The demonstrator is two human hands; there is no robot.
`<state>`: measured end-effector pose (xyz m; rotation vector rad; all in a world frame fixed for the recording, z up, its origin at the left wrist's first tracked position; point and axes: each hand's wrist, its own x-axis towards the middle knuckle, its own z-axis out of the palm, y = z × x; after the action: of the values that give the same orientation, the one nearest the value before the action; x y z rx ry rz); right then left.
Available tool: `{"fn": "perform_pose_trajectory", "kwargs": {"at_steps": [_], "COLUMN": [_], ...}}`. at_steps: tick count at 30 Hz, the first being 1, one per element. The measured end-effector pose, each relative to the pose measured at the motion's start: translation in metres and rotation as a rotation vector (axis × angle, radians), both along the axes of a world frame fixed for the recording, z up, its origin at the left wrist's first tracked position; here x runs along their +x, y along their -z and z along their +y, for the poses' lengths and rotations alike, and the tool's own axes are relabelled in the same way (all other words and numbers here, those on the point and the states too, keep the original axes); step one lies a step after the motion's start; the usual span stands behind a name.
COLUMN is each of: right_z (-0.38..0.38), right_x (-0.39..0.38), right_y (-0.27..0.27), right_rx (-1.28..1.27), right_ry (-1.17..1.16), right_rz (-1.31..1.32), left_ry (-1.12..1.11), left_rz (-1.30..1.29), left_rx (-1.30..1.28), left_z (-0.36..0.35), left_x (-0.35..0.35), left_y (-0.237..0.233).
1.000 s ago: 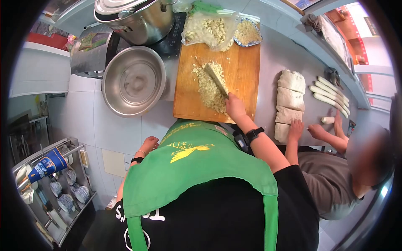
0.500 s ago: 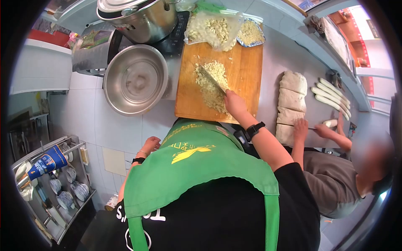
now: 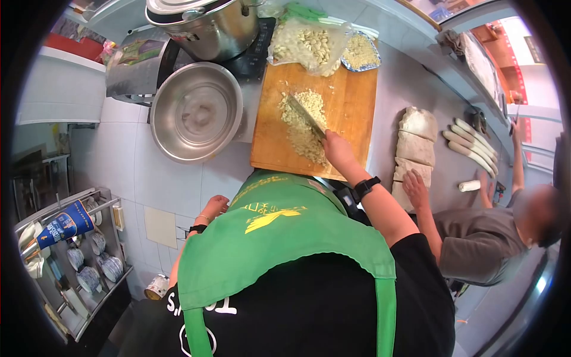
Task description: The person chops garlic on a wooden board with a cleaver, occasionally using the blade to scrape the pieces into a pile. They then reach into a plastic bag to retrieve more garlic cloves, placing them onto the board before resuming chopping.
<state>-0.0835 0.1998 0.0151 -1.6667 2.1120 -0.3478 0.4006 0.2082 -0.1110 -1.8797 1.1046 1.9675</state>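
Chopping looks like the step in hand: right hand [image 3: 339,152] closed round a steel cleaver [image 3: 306,115], its blade in the pale minced garlic pile [image 3: 299,132] on the rectangular wooden cutting board [image 3: 352,98]. Left hand [image 3: 213,206] hangs curled below the worktop; whether it holds anything I cannot tell. A further chop would call for gathering the scattered mince.

On the cutting board [image 3: 348,113] lies a chopped pile [image 3: 300,134], with the cleaver [image 3: 305,115] on it. A bowl [image 3: 196,113] sits left of the board, and a pot [image 3: 202,24] stands behind and to the left of it. A bag [image 3: 306,41] and a tray [image 3: 360,53] lie at the board's far edge. The dough blocks [image 3: 416,146] are right of the board, and the dough rolls [image 3: 473,143] farther right.
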Motion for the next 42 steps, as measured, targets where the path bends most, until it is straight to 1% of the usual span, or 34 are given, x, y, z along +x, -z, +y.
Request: {"fn": "perform_pose_trajectory", "kwargs": {"at_steps": [2, 4, 5, 7, 8, 10, 13, 14, 16, 17, 19, 23, 25, 26, 28, 29, 31, 32, 34, 35, 36, 37, 38, 40, 42], "right_z": [-0.004, -0.001, -0.001, 0.0, -0.001, -0.001, 0.006, 0.006, 0.0, 0.002, 0.004, 0.004, 0.008, 0.012, 0.024, 0.032, 0.047, 0.05, 0.058, 0.06, 0.058, 0.049, 0.04, 0.014, -0.002], "right_x": [-0.001, 0.003, 0.003, 0.003, 0.001, -0.002, -0.003, -0.004, -0.004, -0.001, 0.004, -0.007, -0.007, -0.009, -0.012, -0.018, -0.032, -0.038, -0.046, -0.052, -0.062, -0.066, -0.071, -0.068, -0.065], "right_y": [0.004, -0.013, -0.013, -0.008, -0.004, 0.001, 0.003, 0.003, 0.001, 0.001, -0.018, 0.005, -0.014, -0.025, -0.043, -0.042, -0.034, -0.028, -0.014, -0.004, 0.009, 0.012, 0.014, -0.008, -0.022], "right_rx": [0.017, 0.013, 0.014, 0.118, 0.113, 0.01, -0.01, -0.011, 0.037, 0.039, 0.05, 0.048, -0.017, -0.016, 0.013, 0.014, 0.049, 0.049, 0.102, 0.105, 0.116, 0.127, 0.127, 0.11, 0.094], "right_ry": [-0.029, -0.014, -0.013, -0.039, -0.038, -0.042, -0.027, -0.026, -0.036, -0.039, 0.025, -0.014, -0.009, -0.006, -0.122, -0.119, -0.363, -0.36, -0.49, -0.489, -0.51, -0.533, -0.535, -0.536, -0.497], "right_rz": [-0.006, -0.037, -0.034, 0.013, 0.013, -0.025, -0.017, -0.016, -0.009, -0.013, -0.013, -0.017, -0.032, -0.03, -0.062, -0.061, -0.097, -0.095, -0.137, -0.142, -0.088, -0.033, -0.038, 0.104, 0.126], "left_ry": [0.014, -0.034, -0.032, -0.044, -0.044, 0.008, -0.04, -0.038, 0.037, 0.034, -0.012, 0.025, -0.046, -0.043, -0.01, -0.008, 0.0, 0.002, 0.012, 0.013, -0.006, -0.026, -0.027, -0.027, -0.037], "left_rz": [-0.014, 0.034, 0.037, 0.027, 0.026, 0.015, 0.02, 0.021, 0.0, -0.004, 0.002, 0.018, 0.07, 0.071, 0.02, 0.021, 0.019, 0.02, 0.072, 0.069, 0.063, 0.057, 0.053, 0.057, 0.046], "left_rx": [-0.014, 0.009, 0.01, 0.019, 0.014, -0.012, 0.012, 0.011, -0.011, -0.009, -0.009, -0.008, 0.01, 0.011, 0.007, 0.008, -0.017, -0.017, -0.051, -0.047, -0.046, -0.046, -0.044, -0.05, -0.034], "left_z": [-0.004, -0.003, -0.003, -0.003, -0.005, -0.005, -0.004, -0.003, -0.004, -0.003, -0.003, -0.005, -0.003, -0.004, -0.003, -0.002, 0.003, 0.004, 0.01, 0.013, 0.015, 0.016, 0.018, 0.021, 0.018], "left_x": [0.003, 0.004, 0.003, 0.003, 0.004, 0.003, 0.001, 0.0, 0.002, 0.004, 0.002, 0.003, 0.003, 0.003, 0.004, 0.005, 0.008, 0.01, 0.018, 0.021, 0.022, 0.023, 0.024, 0.028, 0.025], "left_y": [0.001, 0.002, 0.002, 0.005, 0.006, -0.001, -0.003, -0.003, -0.004, -0.005, -0.002, 0.003, 0.0, 0.0, 0.001, 0.002, 0.003, 0.004, 0.011, 0.013, 0.013, 0.014, 0.015, 0.018, 0.013]}}
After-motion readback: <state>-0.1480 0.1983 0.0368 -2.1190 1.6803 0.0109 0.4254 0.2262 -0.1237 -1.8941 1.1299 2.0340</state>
